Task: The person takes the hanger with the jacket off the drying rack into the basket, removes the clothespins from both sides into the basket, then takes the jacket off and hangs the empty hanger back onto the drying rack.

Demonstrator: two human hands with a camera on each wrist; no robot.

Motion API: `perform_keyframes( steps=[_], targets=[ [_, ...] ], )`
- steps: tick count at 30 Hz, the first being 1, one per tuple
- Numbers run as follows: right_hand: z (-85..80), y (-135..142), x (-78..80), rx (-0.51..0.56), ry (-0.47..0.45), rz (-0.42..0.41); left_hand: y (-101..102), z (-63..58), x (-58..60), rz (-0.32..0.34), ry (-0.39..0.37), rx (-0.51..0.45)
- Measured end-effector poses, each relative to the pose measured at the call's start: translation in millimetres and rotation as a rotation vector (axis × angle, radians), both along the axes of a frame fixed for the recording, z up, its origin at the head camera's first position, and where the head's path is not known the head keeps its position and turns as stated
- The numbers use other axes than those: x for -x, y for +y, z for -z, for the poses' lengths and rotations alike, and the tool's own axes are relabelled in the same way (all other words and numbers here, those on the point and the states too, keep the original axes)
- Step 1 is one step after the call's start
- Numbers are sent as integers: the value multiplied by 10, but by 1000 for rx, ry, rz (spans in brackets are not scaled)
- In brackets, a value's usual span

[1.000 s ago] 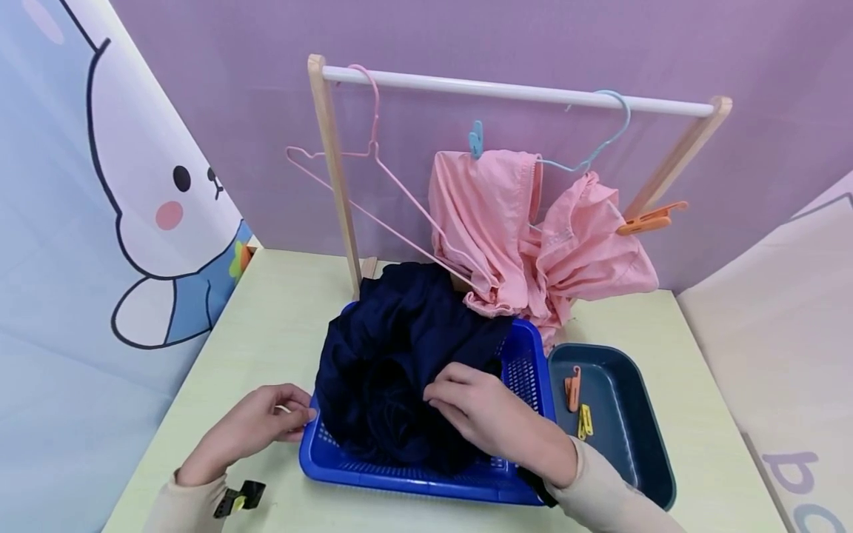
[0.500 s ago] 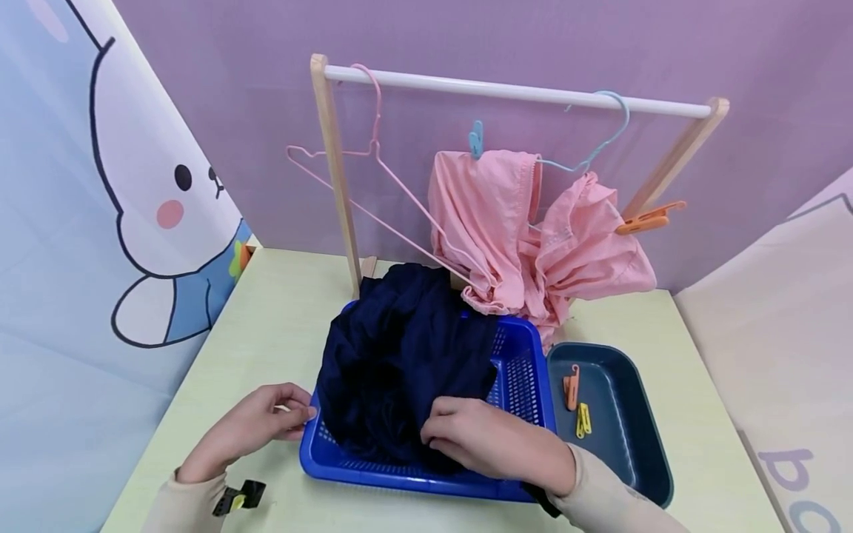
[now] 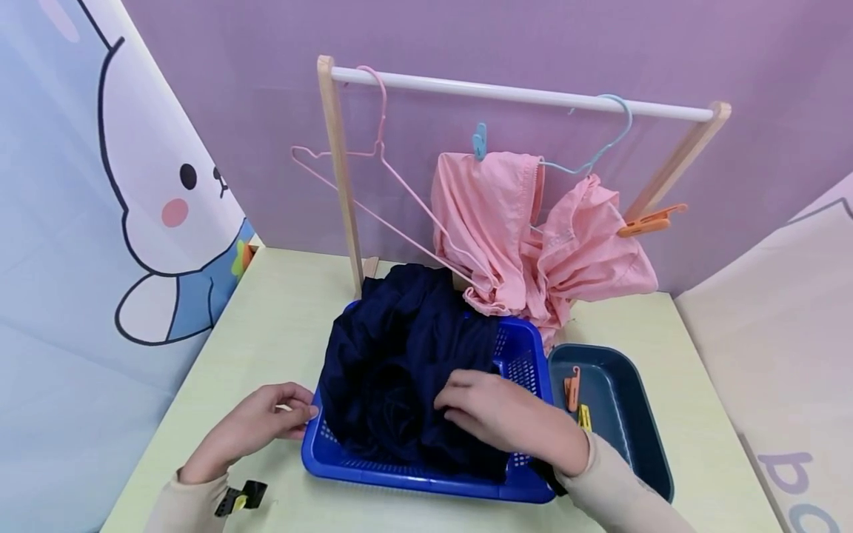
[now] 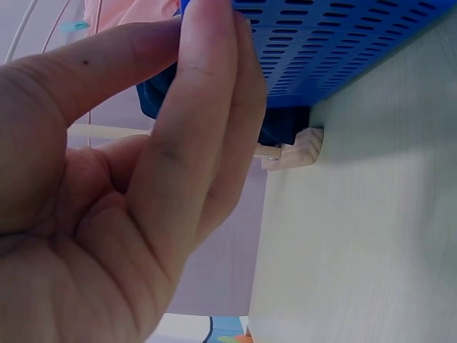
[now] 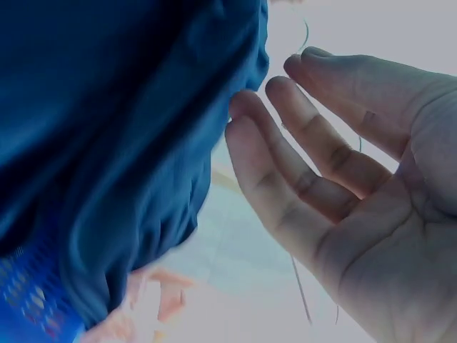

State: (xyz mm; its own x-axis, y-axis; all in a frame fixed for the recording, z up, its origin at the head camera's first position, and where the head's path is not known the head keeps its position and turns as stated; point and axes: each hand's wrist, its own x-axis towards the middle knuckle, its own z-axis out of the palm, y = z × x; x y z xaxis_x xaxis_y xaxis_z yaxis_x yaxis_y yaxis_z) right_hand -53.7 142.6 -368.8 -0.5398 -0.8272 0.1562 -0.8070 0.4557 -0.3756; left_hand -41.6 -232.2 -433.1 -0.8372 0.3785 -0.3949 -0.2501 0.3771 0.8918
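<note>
We look forward and down from the head; both wrist views, up close, share the blue basket (image 3: 386, 474).

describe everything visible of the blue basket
The blue basket is rectangular and looks plastic, with perforated walls and a solid rim. It sits upright on the pale table, before the clothes rack and beside the dark tray. Navy cloth heaps over most of it, reaching past the back rim. The left hand pinches its left edge.

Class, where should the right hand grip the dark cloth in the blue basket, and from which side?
Pinch the dark cloth by the loose folds on its right side, probably best from above and the right: they bulge in ridges, and the right hand is close by.
</note>
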Motion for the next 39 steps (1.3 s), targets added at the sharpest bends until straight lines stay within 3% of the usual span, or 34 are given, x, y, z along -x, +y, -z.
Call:
perform_keyframes(
  steps=[3, 7, 12, 18, 27, 39],
  targets=[
    [-57, 40, 192, 10, 96, 45, -7, 11, 10, -3, -2, -8],
    [-62, 42, 564, 9, 181, 118, -10, 23, 32, -10, 3, -7],
    [48, -58, 976, -65, 204, 185, 1, 31, 41, -17, 11, -24],
    [131, -238, 1273, -185, 181, 207, 18, 27, 30, -45, 16, -25],
    [136, -373, 1416, -278, 67, 204, 30, 30, 24, -48, 6, -33],
    [253, -448, 1434, -201, 151, 244, 1, 37, 29, -37, 3, 0]
  ],
)
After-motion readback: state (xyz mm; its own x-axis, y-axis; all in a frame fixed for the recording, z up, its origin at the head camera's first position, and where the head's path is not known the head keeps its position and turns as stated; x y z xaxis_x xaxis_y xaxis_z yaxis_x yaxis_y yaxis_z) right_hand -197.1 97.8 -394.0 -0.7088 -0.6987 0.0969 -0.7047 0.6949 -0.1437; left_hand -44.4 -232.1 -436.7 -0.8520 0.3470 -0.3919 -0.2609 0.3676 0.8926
